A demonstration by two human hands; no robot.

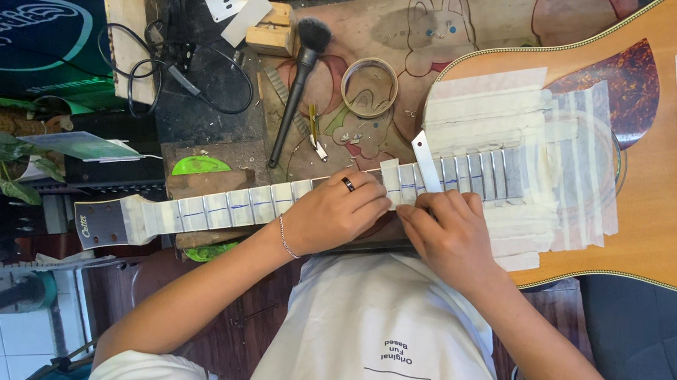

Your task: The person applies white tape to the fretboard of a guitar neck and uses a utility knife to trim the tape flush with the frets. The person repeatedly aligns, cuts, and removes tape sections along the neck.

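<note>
Low in the frame, both hands meet at the middle of the guitar neck (266,204), whose long axis runs from lower left up toward the body at right. The left hand (333,213) curls closed over the taped frets; the right hand (447,236) pinches a masking tape strip (426,160) just above. Beyond, a brush (301,79) and tape roll (370,87) lie on the counter (504,15).

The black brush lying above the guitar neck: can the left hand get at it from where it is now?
Probably yes. The left hand rests on the taped guitar neck, and the black brush lies uncovered on the bench just beyond it. Only small loose bits lie between; nothing tall blocks the way.
</note>
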